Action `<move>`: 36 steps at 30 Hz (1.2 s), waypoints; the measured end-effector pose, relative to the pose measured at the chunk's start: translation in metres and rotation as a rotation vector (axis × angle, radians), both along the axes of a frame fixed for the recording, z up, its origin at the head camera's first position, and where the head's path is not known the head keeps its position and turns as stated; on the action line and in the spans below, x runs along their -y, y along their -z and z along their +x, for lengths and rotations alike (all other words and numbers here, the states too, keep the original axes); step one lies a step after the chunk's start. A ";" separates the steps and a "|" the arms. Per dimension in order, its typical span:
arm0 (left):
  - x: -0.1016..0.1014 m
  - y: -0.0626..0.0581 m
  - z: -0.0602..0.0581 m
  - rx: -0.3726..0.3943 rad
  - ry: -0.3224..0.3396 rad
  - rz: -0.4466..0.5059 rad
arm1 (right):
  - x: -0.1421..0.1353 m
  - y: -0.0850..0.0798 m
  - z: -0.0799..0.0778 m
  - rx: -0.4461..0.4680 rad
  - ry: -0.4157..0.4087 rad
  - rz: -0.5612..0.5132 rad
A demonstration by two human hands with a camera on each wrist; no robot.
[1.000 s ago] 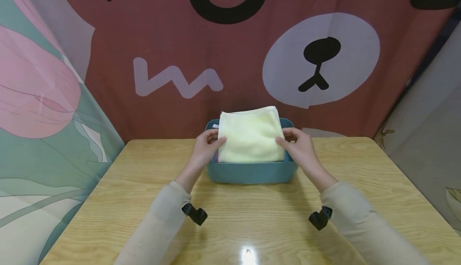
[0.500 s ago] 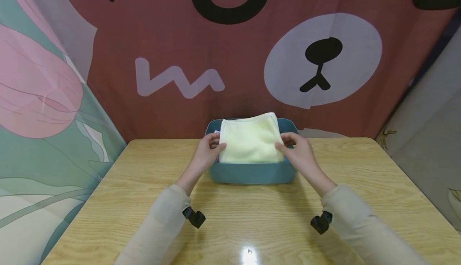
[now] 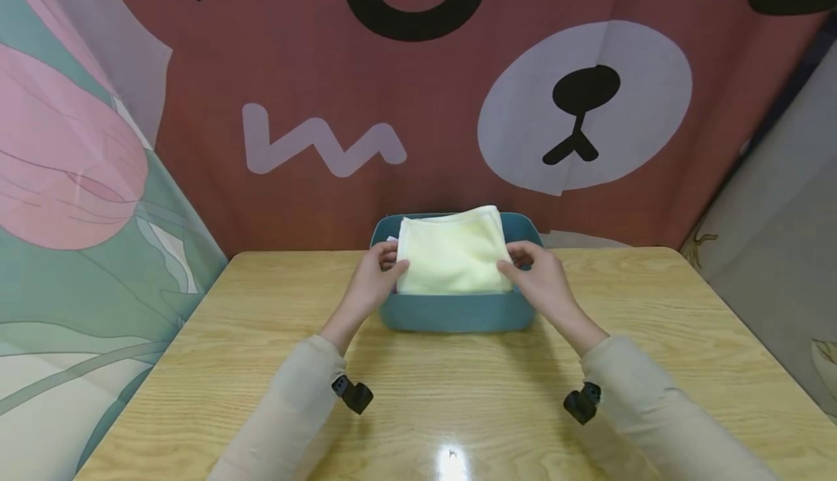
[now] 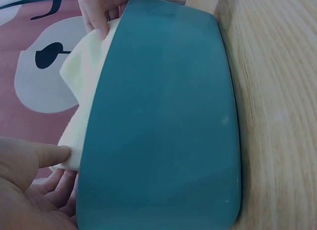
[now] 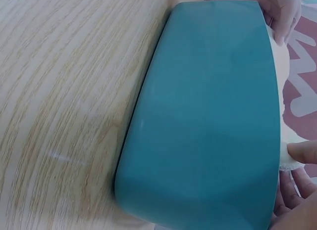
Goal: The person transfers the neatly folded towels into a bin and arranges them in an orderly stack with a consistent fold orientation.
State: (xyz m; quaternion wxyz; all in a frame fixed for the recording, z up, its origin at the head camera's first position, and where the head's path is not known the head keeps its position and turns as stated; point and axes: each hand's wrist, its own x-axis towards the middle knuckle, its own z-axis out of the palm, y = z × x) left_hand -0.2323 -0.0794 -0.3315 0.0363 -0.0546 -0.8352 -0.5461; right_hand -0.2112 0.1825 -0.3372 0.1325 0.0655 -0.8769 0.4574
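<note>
A folded pale yellow towel (image 3: 453, 254) stands partly inside a teal plastic bin (image 3: 458, 312), its top edge rising above the back rim. My left hand (image 3: 374, 277) pinches the towel's left side, thumb in front and fingers behind. On the opposite side my right hand (image 3: 539, 277) pinches it the same way. In the left wrist view the towel (image 4: 79, 121) shows over the bin's rim, beside my left thumb. The right wrist view has the bin wall (image 5: 208, 106) covering most of the towel. What lies beneath the towel is mostly hidden.
The bin stands near the back edge of a wooden table (image 3: 418, 394). Behind it hangs a reddish-brown curtain (image 3: 314, 205) with a cartoon bear print. A floral cloth (image 3: 85, 197) hangs at the left. Each sleeve carries a small black camera (image 3: 353, 395).
Both hands have lowered the towel a little into the bin, mostly during the first half second. Since then the hands and towel have hardly moved.
</note>
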 end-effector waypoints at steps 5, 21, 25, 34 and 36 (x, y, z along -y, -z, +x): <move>-0.002 -0.001 0.001 0.001 -0.003 -0.002 | 0.001 0.003 -0.003 -0.011 0.000 0.005; 0.003 0.002 0.004 -0.107 0.021 0.041 | 0.006 0.005 -0.002 -0.076 -0.004 -0.027; 0.005 0.002 0.005 -0.136 0.026 0.046 | 0.006 0.004 -0.001 -0.103 0.010 -0.032; 0.009 0.003 0.009 -0.178 0.017 0.088 | 0.002 0.002 0.005 -0.106 -0.004 -0.058; 0.010 0.003 0.011 -0.179 0.013 0.101 | 0.001 0.002 0.007 -0.112 -0.004 -0.065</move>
